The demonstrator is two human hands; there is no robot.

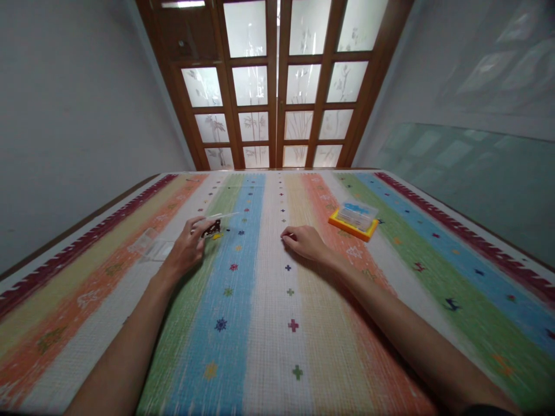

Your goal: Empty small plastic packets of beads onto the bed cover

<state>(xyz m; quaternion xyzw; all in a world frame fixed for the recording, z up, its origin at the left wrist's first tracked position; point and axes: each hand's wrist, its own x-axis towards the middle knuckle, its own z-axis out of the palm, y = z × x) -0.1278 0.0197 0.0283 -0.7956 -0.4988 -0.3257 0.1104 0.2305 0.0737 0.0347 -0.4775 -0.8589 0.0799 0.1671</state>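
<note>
Left hand point(189, 244) is pinching a thin clear plastic piece point(228, 214) near small dark-brown bits point(213, 229) at left, perhaps steadying it. Right hand point(303, 241) is resting curled; cannot tell if gripping anything. Flat yellow-and-clear plastic case point(355, 219) is lying far right, seemingly set aside.

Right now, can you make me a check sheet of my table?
Surface: striped cloth.
Job's things: dark bits, yellow bit, clear piece.
Clutter: clear box beside left wrist; yellow tray under clear case, on the right.
Hands: left hand holds clear piece; right hand curled, contents can't be told.
Cables: nothing seen.
Surroundings: doors ahead; wall left.
</note>
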